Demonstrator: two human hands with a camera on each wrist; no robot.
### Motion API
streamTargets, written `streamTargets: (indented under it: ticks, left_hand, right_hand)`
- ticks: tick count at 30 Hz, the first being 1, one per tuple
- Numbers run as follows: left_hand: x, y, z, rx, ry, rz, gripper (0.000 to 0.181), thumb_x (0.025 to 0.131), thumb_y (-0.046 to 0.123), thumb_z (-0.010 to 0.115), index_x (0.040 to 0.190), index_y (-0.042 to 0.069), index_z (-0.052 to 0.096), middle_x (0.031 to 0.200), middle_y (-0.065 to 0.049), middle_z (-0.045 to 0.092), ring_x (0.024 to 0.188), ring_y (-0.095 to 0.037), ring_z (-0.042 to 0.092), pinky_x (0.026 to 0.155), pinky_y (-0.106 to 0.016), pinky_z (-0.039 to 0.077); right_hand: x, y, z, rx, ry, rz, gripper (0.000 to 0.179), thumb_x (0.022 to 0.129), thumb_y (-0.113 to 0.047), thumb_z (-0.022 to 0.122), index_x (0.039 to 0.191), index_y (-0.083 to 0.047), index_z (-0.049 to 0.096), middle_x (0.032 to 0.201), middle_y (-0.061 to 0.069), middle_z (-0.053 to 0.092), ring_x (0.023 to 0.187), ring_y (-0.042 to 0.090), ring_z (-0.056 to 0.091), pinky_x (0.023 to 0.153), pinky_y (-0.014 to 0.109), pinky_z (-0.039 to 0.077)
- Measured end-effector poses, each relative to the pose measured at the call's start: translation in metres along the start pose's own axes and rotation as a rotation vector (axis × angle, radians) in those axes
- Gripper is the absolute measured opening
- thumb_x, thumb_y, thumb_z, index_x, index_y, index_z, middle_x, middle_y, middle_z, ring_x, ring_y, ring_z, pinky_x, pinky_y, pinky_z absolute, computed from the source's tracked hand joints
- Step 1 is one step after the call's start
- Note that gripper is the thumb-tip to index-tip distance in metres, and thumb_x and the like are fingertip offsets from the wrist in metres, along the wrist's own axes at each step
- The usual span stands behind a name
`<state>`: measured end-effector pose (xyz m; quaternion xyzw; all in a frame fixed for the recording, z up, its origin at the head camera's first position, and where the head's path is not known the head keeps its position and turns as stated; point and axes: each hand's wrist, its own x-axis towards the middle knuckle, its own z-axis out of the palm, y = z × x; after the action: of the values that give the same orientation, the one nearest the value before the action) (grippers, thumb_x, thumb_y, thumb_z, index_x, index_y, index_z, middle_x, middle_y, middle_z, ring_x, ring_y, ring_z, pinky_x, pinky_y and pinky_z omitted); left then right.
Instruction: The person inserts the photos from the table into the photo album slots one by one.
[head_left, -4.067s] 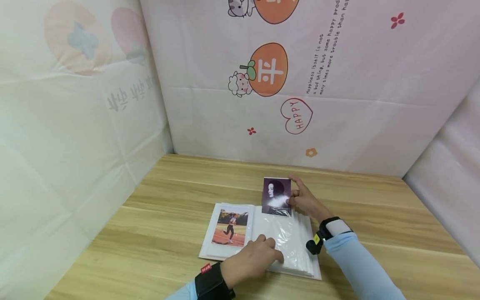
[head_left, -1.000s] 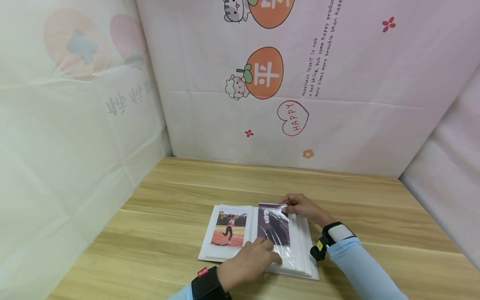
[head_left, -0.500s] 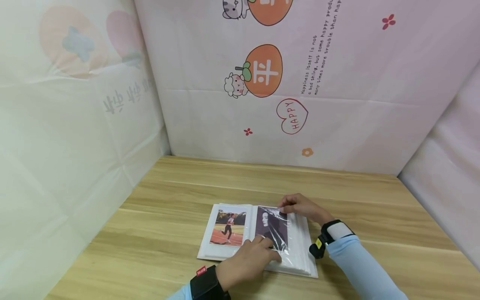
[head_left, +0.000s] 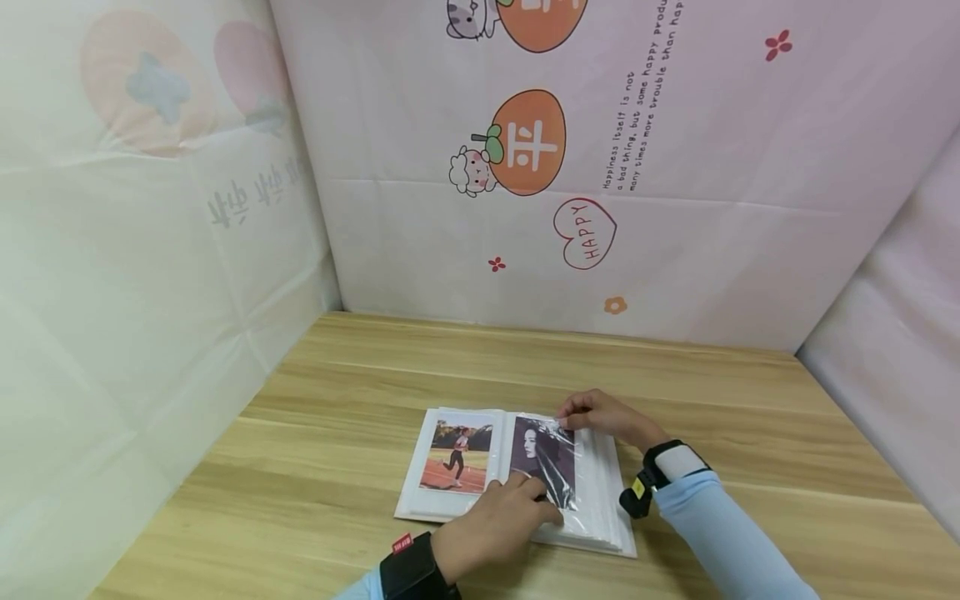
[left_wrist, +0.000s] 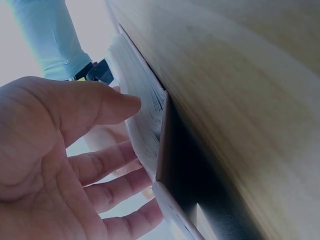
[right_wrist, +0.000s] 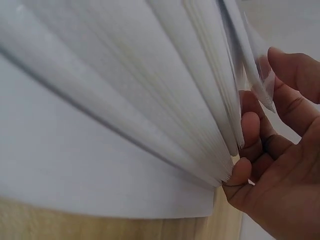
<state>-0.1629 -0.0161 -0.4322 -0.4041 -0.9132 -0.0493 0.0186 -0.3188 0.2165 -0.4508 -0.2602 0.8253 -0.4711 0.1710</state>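
A white photo album point(head_left: 405, 505) lies open on the table. Under the clear pocket of its right-hand page is a dark portrait photo point(head_left: 558, 467), its top edge just below the page's upper edge. My right hand point(head_left: 611, 417) pinches the upper edge of this clear pocket page point(right_wrist: 255, 75) near the photo's top right corner, thumb in front and fingers behind. My left hand point(head_left: 498, 521) rests on the lower part of the same page with relaxed, spread fingers, covering the photo's lower left corner. In the left wrist view its thumb point(left_wrist: 117, 104) is beside the page edges.
A photo of a runner on a track point(head_left: 457, 454) fills the left-hand page. Several more pages point(right_wrist: 150, 95) are stacked below the right one. The wooden table point(head_left: 315, 433) meets white printed cloth walls point(head_left: 420, 250) at the back and both sides.
The portrait photo has moved down, from standing half above the page to lying inside the clear pocket. My right hand has come down with it. The left hand has stayed nearly still.
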Motion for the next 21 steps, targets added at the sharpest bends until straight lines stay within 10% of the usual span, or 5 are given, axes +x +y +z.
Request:
streamTargets:
  ticks: [14, 21]
  left_hand:
    - [-0.002, 0.003, 0.003, 0.049, 0.037, 0.017, 0.038, 0.075, 0.013, 0.071, 0.108, 0.032, 0.068, 0.1, 0.006, 0.053, 0.095, -0.014, 0.047, 0.059, -0.023, 0.039]
    - [-0.003, 0.003, 0.004, 0.06, 0.049, 0.02, 0.035, 0.078, 0.013, 0.069, 0.108, 0.03, 0.068, 0.101, 0.006, 0.053, 0.095, -0.014, 0.047, 0.059, -0.024, 0.04]
  right_hand:
    - [-0.034, -0.012, 0.002, -0.293, 0.159, -0.15, 0.039, 0.092, -0.011, 0.058, 0.126, 0.006, 0.05, 0.111, 0.024, 0.056, 0.096, 0.033, 0.055, 0.076, 0.038, 0.047]
    - [-0.059, -0.012, 0.012, -0.685, 0.248, -0.234, 0.056, 0.09, -0.03, 0.061, 0.133, 0.0, 0.046, 0.128, 0.023, 0.049, 0.112, 0.042, 0.048, 0.087, 0.057, 0.038]
